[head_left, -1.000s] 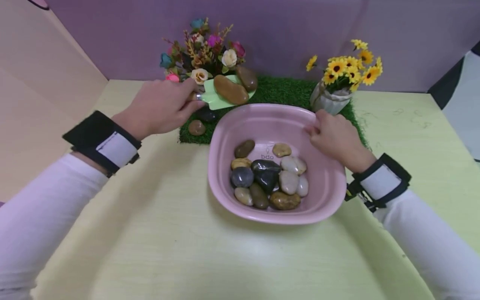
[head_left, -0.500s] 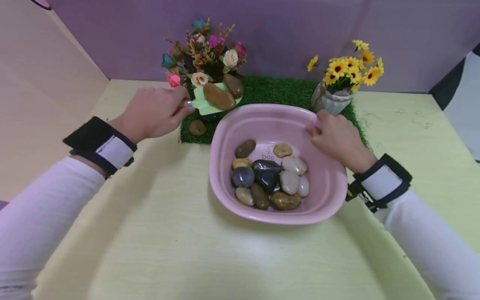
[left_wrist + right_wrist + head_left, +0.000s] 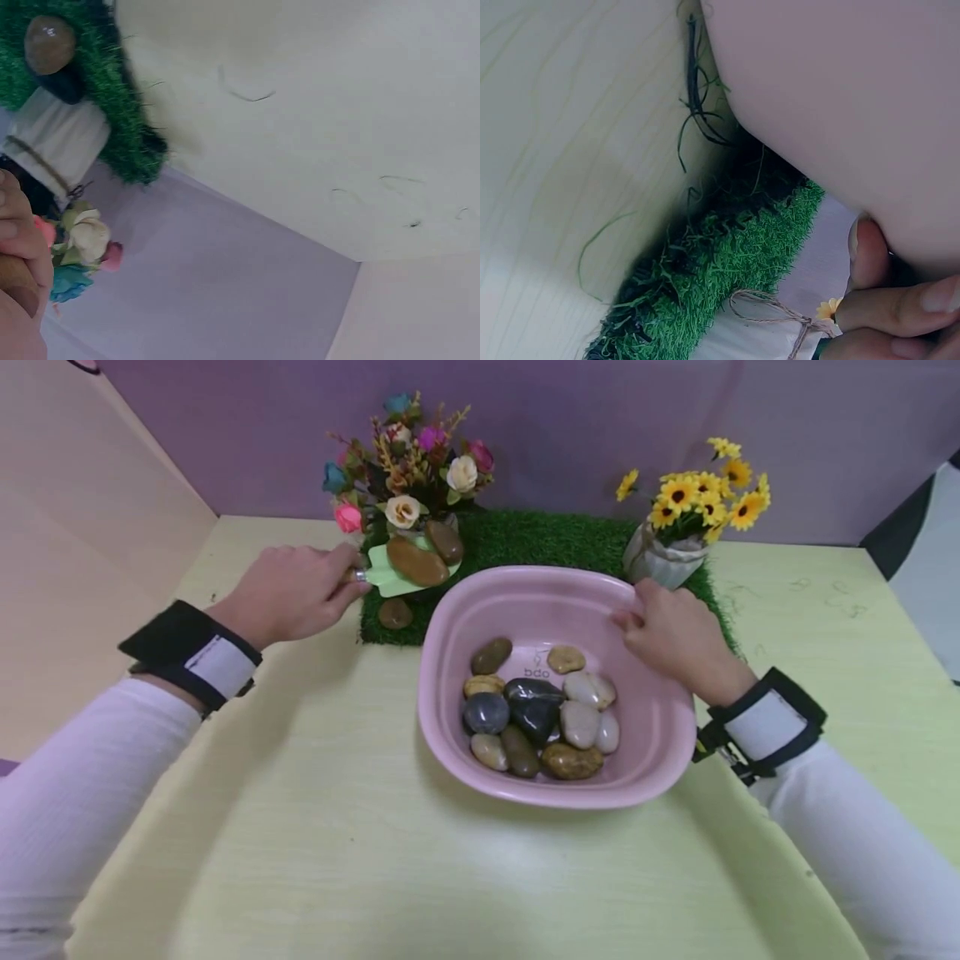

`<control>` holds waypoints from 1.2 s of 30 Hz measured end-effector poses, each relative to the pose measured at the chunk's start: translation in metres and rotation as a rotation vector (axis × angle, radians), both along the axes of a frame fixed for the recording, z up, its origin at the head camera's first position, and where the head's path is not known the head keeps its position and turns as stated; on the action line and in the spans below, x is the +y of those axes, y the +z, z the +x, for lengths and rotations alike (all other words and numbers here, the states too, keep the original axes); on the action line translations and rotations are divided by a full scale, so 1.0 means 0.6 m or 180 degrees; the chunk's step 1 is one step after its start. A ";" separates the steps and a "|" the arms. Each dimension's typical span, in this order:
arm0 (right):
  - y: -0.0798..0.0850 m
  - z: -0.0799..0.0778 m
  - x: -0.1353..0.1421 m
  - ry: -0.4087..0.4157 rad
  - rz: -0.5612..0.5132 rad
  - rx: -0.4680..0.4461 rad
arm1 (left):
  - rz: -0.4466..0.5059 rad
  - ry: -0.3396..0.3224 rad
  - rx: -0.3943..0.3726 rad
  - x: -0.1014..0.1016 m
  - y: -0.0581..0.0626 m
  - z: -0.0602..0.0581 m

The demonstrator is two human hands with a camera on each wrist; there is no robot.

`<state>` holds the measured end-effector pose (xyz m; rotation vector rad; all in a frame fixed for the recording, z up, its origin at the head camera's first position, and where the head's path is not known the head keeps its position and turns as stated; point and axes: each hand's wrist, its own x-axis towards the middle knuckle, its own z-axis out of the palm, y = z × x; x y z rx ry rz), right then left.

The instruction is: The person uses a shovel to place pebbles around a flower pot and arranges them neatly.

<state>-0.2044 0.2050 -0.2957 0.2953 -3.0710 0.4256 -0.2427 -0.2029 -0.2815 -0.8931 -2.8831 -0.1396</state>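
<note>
My left hand [image 3: 288,592] grips a small pale-green trowel [image 3: 381,580] by its handle, and the handle's wooden end [image 3: 19,283] shows at the edge of the left wrist view. On the trowel's blade lie a long brown stone [image 3: 417,562] and a darker brown stone [image 3: 445,542]. My right hand [image 3: 675,631] holds the far right rim of a pink basin [image 3: 555,597], its curled fingertips [image 3: 870,259] seen in the right wrist view. Inside the basin rest several smooth stones, among them a black one [image 3: 534,708] and a white one [image 3: 588,690].
Under the trowel runs a green turf mat [image 3: 525,539], bearing a round brown stone [image 3: 395,613]. A mixed bouquet [image 3: 405,468] stands at its back left, a pot of yellow flowers [image 3: 663,556] at its right. A purple wall [image 3: 555,435] closes off the table [image 3: 450,877] behind.
My left hand has drawn the trowel with its two stones leftward and slightly toward me, away from the basin's far edge. The right hand and the basin have stayed put.
</note>
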 end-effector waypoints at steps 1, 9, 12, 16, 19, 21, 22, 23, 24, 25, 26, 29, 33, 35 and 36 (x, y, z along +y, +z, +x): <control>0.000 0.000 0.000 -0.0006 0.0004 -0.0006 | -0.0009 -0.0005 -0.0013 -0.002 -0.004 0.000; 0.002 0.000 0.000 -0.0036 0.0015 -0.0062 | -0.0156 0.0041 -0.0130 -0.017 -0.031 -0.001; 0.003 0.001 0.000 -0.0044 0.0009 -0.0076 | -0.0159 0.0056 -0.0164 -0.019 -0.036 -0.002; 0.003 0.002 0.000 -0.0049 0.0014 -0.0080 | -0.0172 0.0076 -0.0190 -0.022 -0.042 -0.003; 0.002 0.001 -0.001 -0.0038 0.0020 -0.0073 | -0.0195 0.0084 -0.0184 -0.025 -0.045 -0.003; 0.002 0.001 -0.001 -0.0035 0.0025 -0.0061 | -0.0204 0.0085 -0.0188 -0.026 -0.047 -0.004; 0.002 0.001 0.000 -0.0036 0.0022 -0.0058 | -0.0207 0.0084 -0.0192 -0.026 -0.048 -0.004; 0.003 0.001 0.000 -0.0035 0.0023 -0.0055 | -0.0210 0.0081 -0.0194 -0.027 -0.048 -0.004; 0.003 0.001 0.000 -0.0037 0.0022 -0.0054 | -0.0211 0.0082 -0.0199 -0.027 -0.048 -0.004; 0.003 0.001 0.001 -0.0041 0.0023 -0.0052 | -0.0217 0.0081 -0.0202 -0.027 -0.049 -0.005; 0.003 0.001 0.001 -0.0042 0.0024 -0.0053 | -0.0225 0.0077 -0.0207 -0.027 -0.049 -0.005; 0.003 0.001 0.001 -0.0049 0.0021 -0.0063 | -0.0263 0.0064 -0.0199 -0.027 -0.049 -0.007; 0.002 0.001 0.001 -0.0051 0.0004 -0.0076 | -0.0324 0.0034 -0.0192 -0.028 -0.049 -0.010; 0.002 0.000 0.000 -0.0048 -0.0006 -0.0076 | -0.0363 0.0018 -0.0202 -0.029 -0.049 -0.011; 0.002 0.000 0.000 -0.0043 -0.0008 -0.0074 | -0.0390 0.0007 -0.0208 -0.029 -0.049 -0.012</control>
